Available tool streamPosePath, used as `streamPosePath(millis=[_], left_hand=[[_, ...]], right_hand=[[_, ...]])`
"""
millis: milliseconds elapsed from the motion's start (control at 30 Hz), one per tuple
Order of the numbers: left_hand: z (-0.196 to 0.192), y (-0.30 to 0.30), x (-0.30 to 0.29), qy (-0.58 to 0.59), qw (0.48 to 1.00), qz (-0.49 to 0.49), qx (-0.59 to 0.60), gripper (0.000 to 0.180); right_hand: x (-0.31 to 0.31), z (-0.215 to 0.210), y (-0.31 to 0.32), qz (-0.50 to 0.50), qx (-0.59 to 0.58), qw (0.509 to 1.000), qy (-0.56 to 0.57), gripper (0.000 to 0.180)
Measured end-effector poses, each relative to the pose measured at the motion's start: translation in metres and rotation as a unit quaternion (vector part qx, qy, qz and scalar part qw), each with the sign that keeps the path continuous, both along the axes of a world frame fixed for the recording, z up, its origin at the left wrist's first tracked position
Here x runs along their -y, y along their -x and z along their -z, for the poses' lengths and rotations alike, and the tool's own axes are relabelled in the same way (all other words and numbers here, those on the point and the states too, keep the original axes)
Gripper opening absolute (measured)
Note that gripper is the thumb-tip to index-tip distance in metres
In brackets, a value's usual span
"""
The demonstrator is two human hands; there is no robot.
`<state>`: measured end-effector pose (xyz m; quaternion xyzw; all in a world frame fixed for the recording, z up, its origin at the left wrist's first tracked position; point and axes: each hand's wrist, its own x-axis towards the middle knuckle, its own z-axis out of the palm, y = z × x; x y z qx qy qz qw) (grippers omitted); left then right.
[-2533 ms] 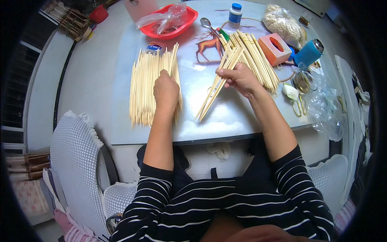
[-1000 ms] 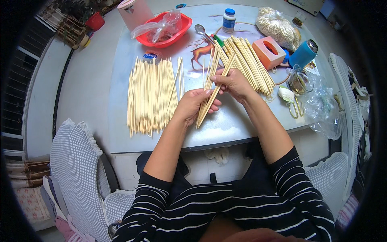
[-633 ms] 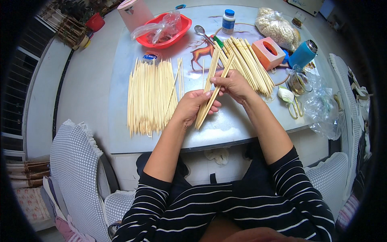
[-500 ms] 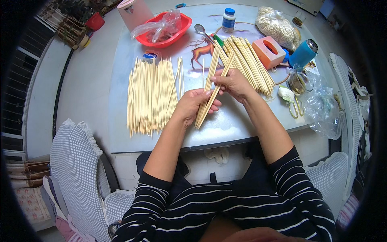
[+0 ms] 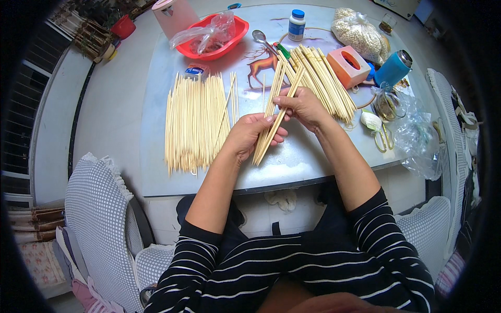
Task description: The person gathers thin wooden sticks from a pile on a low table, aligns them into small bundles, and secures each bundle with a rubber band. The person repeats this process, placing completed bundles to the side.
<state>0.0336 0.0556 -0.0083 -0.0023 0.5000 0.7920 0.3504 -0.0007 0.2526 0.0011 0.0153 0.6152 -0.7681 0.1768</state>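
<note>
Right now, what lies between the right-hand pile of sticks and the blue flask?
In the head view: an orange box with an oval opening, then a small, partly hidden blue item.

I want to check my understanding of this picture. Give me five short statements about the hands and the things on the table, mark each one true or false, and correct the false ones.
1. The left hand and the right hand both hold thin wooden sticks. True.
2. The bottle near the far edge of the table has a red cap. False: the cap of the bottle is blue.
3. A clear plastic bag lies partly over the red basin. True.
4. The orange box stands to the left of the red basin. False: the orange box is to its right.
5. A wide pile of sticks lies on the left part of the table. True.
</note>
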Motion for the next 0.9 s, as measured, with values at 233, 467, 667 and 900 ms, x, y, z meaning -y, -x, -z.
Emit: streamPosePath(millis=[233, 467, 667, 900], left_hand=[[0.003, 0.001, -0.001, 0.015, 1.000, 0.003, -0.011, 0.029], [0.001, -0.002, -0.005, 0.060, 0.997, -0.003, -0.058, 0.029], [0.011, -0.001, -0.011, 0.132, 0.977, -0.064, -0.152, 0.024], [0.018, -0.002, -0.011, 0.194, 0.942, -0.094, -0.258, 0.026]], right_hand=[[-0.001, 0.003, 0.001, -0.011, -0.002, 1.000, 0.008, 0.015], [0.000, 0.004, 0.002, -0.016, -0.007, 1.000, -0.003, 0.018], [0.004, 0.002, -0.001, 0.001, -0.021, 1.000, -0.012, 0.020], [0.001, 0.006, 0.002, -0.007, -0.019, 1.000, 0.016, 0.019]])
